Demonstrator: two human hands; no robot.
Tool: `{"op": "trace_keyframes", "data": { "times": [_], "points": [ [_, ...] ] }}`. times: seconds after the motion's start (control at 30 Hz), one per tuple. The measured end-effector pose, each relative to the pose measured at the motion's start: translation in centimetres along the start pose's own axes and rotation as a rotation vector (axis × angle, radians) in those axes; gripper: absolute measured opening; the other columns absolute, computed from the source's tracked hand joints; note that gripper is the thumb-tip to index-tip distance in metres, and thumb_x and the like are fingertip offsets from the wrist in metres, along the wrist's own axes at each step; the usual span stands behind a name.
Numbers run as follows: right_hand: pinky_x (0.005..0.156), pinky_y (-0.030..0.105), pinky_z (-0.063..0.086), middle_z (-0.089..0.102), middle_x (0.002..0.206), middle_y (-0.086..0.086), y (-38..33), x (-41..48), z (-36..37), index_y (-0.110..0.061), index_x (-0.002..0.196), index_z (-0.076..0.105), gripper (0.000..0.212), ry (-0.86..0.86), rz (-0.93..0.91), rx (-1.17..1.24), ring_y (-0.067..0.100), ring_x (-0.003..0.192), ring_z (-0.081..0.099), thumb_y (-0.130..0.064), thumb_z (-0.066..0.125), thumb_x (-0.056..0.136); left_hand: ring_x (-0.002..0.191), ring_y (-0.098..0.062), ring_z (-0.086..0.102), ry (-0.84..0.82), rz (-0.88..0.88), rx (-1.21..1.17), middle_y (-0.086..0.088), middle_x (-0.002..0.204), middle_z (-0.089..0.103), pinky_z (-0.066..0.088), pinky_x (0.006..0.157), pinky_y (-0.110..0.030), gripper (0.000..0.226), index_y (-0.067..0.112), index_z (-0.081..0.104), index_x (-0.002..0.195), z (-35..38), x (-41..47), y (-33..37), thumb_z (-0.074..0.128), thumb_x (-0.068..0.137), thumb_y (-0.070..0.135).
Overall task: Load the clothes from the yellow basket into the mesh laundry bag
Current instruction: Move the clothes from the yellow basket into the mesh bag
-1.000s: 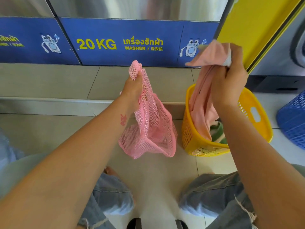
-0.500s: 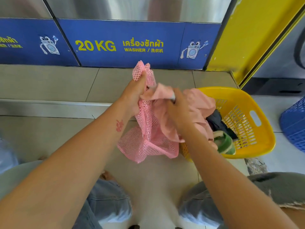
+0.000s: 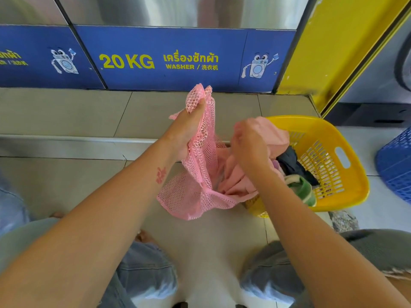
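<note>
My left hand (image 3: 189, 127) grips the top edge of the pink mesh laundry bag (image 3: 191, 196) and holds it up, mouth facing right. My right hand (image 3: 249, 143) is closed on a pink garment (image 3: 235, 181); its lower part lies inside the bag's mouth and its upper part bunches over my knuckles. The yellow basket (image 3: 347, 190) stands on the floor just right of the bag. It holds a dark garment (image 3: 293, 163) and a green striped piece (image 3: 304, 190).
Blue washer panels (image 3: 169, 58) marked 20 KG run across the back above a tiled step (image 3: 66, 112). A yellow panel (image 3: 333, 52) rises at the right. A blue basket (image 3: 395, 163) sits at the far right edge. My knees in jeans are below.
My right hand brought the pink garment down from above the basket and leftward, feeding it into the bag's mouth. My left hand kept holding the bag up in about the same place.
</note>
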State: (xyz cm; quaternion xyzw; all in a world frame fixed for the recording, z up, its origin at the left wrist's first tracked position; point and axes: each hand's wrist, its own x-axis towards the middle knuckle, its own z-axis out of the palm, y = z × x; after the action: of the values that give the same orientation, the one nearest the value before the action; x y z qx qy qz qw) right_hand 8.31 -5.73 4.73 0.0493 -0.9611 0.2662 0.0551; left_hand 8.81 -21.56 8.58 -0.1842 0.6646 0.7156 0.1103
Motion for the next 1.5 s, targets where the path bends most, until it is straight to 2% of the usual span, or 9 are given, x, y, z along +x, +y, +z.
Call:
{"op": "trace_keyframes", "data": {
  "times": [0.13,0.27,0.4,0.5,0.63,1.0,1.3,1.4,1.5],
  "points": [
    [0.105,0.049,0.031,0.039,0.148,0.008,4.7,3.4,-0.6,-0.018,0.144,0.031,0.076,0.067,0.250,0.009,0.033,0.135,0.036,-0.047,0.065,0.082,0.138,-0.029,0.048,0.001,-0.003,-0.016,-0.003,0.153,0.047,0.039,0.111,-0.055,0.065,0.032,0.037,0.152,0.1,0.8,-0.6,0.044,0.095,0.064],
    [0.112,0.056,0.021,0.025,0.158,0.010,8.5,5.6,1.2,-0.019,0.153,0.004,0.114,-0.109,0.388,0.041,0.034,0.144,0.025,-0.065,0.068,0.070,0.134,-0.027,0.052,0.036,-0.015,-0.039,-0.002,0.149,0.052,0.040,0.111,-0.055,0.063,0.031,0.041,0.150,0.1,1.8,-0.9,0.046,0.095,0.063],
    [0.101,0.050,0.039,0.051,0.134,0.015,9.1,6.3,2.2,-0.017,0.142,0.035,0.096,-0.255,0.429,0.208,0.036,0.119,0.050,-0.077,0.053,0.069,0.131,-0.029,0.054,0.057,-0.033,-0.033,-0.003,0.147,0.054,0.042,0.108,-0.056,0.069,0.032,0.041,0.149,-0.2,2.9,-1.4,0.048,0.091,0.068],
    [0.078,0.038,0.040,0.065,0.106,0.016,8.7,6.2,1.9,-0.008,0.103,0.061,0.054,-0.312,0.231,0.095,0.031,0.092,0.056,-0.057,0.050,0.084,0.124,-0.027,0.059,0.072,-0.034,-0.045,-0.003,0.142,0.058,0.046,0.106,-0.054,0.066,0.030,0.044,0.147,-0.5,3.2,-1.7,0.049,0.091,0.066],
    [0.070,0.034,0.035,0.065,0.105,0.018,5.8,5.7,-0.5,-0.010,0.103,0.059,0.028,-0.134,0.082,-0.066,0.033,0.085,0.054,-0.032,0.044,0.096,0.121,-0.029,0.061,0.089,-0.014,-0.023,-0.005,0.138,0.061,0.048,0.103,-0.054,0.064,0.027,0.049,0.144,-1.4,2.8,-2.1,0.048,0.093,0.065],
    [0.061,0.015,0.034,0.048,0.062,-0.020,-5.1,2.1,-9.0,-0.033,0.076,0.046,0.023,0.122,-0.380,0.624,-0.004,0.063,0.041,-0.016,0.049,0.092,0.112,-0.028,0.069,0.067,0.049,-0.076,-0.009,0.124,0.071,0.053,0.100,-0.046,0.055,0.018,0.059,0.135,-2.4,0.7,-1.2,0.042,0.100,0.057],
    [0.096,0.049,0.046,0.066,0.120,0.008,-1.6,-1.6,2.1,-0.029,0.132,0.054,0.039,-0.522,-0.308,0.214,0.031,0.112,0.060,-0.025,0.047,0.094,0.114,-0.026,0.066,0.056,0.067,-0.053,-0.007,0.128,0.068,0.048,0.105,-0.047,0.066,0.019,0.053,0.140,-2.2,0.6,-1.1,0.041,0.095,0.066],
    [0.106,0.051,0.032,0.052,0.137,0.003,-0.6,-2.4,3.7,-0.041,0.118,0.055,0.031,-0.763,-0.407,-0.271,0.031,0.130,0.041,-0.031,0.049,0.089,0.130,-0.025,0.056,0.029,0.065,0.017,-0.006,0.144,0.057,0.041,0.112,-0.050,0.074,0.021,0.045,0.148,-2.1,0.3,-1.3,0.041,0.093,0.069],
    [0.094,0.041,0.037,0.060,0.108,-0.007,-0.6,-2.5,3.1,-0.041,0.092,0.058,0.014,-0.878,-0.469,-0.401,0.025,0.113,0.048,-0.035,0.054,0.080,0.135,-0.026,0.051,0.008,0.068,0.060,-0.006,0.148,0.054,0.038,0.114,-0.052,0.075,0.021,0.043,0.150,-1.8,-0.1,-1.0,0.039,0.093,0.070]
  ]
}}
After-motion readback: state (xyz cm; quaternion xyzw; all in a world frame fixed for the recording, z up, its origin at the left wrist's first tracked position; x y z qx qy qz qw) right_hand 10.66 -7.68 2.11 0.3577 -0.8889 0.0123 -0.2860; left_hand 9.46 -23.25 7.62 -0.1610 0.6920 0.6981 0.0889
